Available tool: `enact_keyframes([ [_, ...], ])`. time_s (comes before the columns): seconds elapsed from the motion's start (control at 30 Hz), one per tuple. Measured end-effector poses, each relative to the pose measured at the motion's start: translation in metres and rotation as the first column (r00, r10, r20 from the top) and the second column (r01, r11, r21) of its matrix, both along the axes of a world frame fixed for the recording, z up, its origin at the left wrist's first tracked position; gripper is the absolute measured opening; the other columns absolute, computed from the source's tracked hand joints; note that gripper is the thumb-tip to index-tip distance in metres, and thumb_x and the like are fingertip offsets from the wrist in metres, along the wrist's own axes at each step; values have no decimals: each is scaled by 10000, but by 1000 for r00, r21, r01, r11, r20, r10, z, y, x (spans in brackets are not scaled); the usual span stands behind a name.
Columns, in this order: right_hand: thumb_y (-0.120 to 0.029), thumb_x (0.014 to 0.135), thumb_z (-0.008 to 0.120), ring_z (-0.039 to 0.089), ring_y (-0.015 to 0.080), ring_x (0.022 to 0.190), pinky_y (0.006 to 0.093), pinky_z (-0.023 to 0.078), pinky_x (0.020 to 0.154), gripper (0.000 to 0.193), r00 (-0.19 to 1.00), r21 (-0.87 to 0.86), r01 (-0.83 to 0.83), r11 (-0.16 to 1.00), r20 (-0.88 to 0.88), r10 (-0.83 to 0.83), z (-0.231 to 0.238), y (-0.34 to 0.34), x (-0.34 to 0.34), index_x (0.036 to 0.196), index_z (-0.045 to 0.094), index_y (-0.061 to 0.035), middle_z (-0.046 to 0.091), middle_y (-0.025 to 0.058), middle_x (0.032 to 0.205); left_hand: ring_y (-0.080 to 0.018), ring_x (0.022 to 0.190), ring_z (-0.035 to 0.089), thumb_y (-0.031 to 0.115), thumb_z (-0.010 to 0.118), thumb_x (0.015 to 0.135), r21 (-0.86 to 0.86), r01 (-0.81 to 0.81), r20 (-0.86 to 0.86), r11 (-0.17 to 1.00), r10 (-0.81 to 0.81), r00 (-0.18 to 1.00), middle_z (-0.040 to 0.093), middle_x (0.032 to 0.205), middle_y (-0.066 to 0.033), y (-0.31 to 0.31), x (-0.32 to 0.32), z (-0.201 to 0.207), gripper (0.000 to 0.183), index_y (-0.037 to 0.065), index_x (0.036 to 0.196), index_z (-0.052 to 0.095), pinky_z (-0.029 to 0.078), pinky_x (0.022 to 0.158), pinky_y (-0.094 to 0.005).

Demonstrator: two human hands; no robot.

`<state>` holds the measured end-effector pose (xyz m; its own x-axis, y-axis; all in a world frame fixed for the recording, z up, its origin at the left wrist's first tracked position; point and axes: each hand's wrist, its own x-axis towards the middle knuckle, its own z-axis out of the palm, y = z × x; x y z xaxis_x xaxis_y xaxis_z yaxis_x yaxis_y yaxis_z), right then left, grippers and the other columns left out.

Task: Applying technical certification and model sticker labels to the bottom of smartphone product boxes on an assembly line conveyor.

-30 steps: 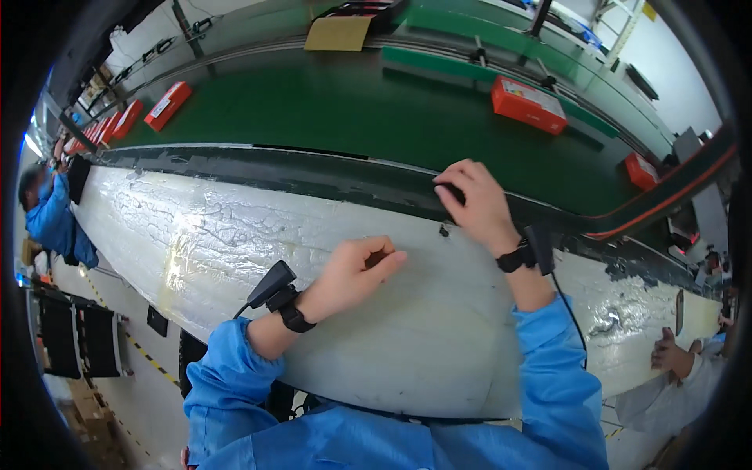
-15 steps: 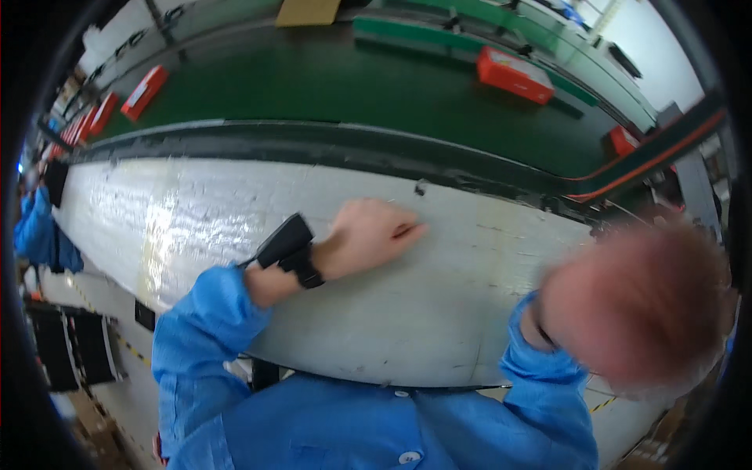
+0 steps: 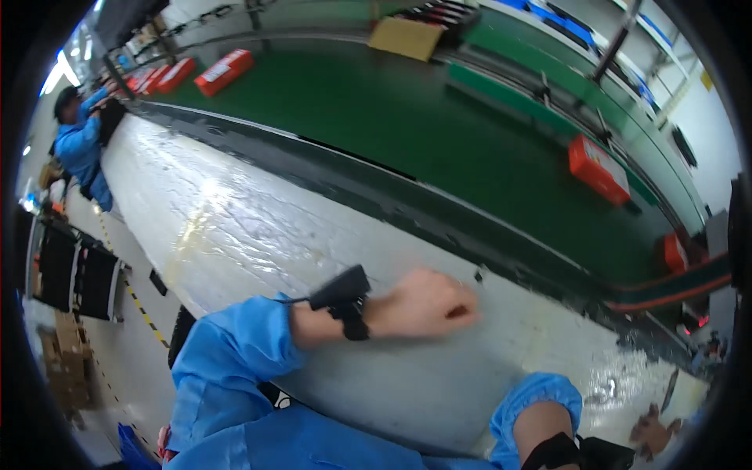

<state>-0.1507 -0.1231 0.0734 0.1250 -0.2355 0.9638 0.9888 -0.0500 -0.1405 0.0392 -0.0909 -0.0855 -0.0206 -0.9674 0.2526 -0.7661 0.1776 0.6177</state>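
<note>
Midway along the line, a worker in a blue smock rested the left hand (image 3: 423, 304) on the white, foil-wrapped bench (image 3: 235, 227), its fingers (image 3: 458, 309) curled together into a loose fist, though motion blur hid whether they pinched anything. A small dark part (image 3: 479, 275) lay on the bench just beyond the knuckles, close to the black edge of the green conveyor (image 3: 407, 125). Of the right arm only the forearm and a black wrist strap (image 3: 576, 453) showed at the lower edge; the hand itself was out of view. The work appeared to stand between pieces, the left hand steadying on the surface. Picking up the little part would seem to call for a short reach forward and a fine pinch. Red boxes (image 3: 599, 168) rode the conveyor, and another blue-clad person (image 3: 78, 145) worked far down the line.
</note>
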Motion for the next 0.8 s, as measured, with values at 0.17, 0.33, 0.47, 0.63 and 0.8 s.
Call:
enact_keyframes([
  [0.17, -102, 966, 496, 593, 189, 1036, 301, 456, 928, 228, 995, 31, -97, 995, -11, 98, -5, -9, 36, 1125, 582, 37, 634, 134, 1083, -319, 689, 595, 319, 579, 929, 11, 80, -66, 997, -79, 995, 565, 690, -90, 1, 4, 1, 310, 94, 725, 517, 446, 575, -439],
  [0.33, -116, 967, 492, 590, 186, 1023, 301, 454, 916, 227, 980, 52, -200, 978, -4, 201, -6, -15, 61, 1120, 581, 27, 631, 127, 1071, -335, 680, 575, 318, 572, 932, 30, 34, -79, 999, -31, 996, 556, 683, -96, 0, 8, 6, 329, 85, 715, 489, 432, 573, -445],
  [0.47, -127, 968, 489, 588, 183, 1013, 302, 452, 907, 226, 968, 59, -251, 966, 11, 251, -6, -18, 71, 1115, 581, 18, 628, 122, 1062, -341, 665, 579, 300, 581, 921, -1, 67, -95, 998, -67, 993, 569, 678, -99, -4, 5, 2, 316, 82, 709, 497, 433, 559, -446],
  [0.63, -141, 969, 485, 585, 180, 999, 302, 450, 895, 225, 957, 62, -289, 955, 22, 289, -9, -20, 76, 1109, 580, 8, 625, 115, 1050, -350, 658, 582, 292, 600, 907, -48, 49, -133, 998, -55, 990, 574, 666, -106, -2, 4, 0, 300, 79, 716, 509, 432, 544, -451],
  [0.8, -155, 970, 481, 582, 177, 986, 302, 448, 882, 225, 955, 56, -297, 953, 14, 297, -8, -19, 77, 1103, 579, -3, 622, 108, 1039, -366, 650, 562, 291, 603, 906, -48, 49, -160, 998, -56, 986, 557, 655, -120, -1, 4, 1, 317, 66, 712, 489, 419, 543, -466],
])
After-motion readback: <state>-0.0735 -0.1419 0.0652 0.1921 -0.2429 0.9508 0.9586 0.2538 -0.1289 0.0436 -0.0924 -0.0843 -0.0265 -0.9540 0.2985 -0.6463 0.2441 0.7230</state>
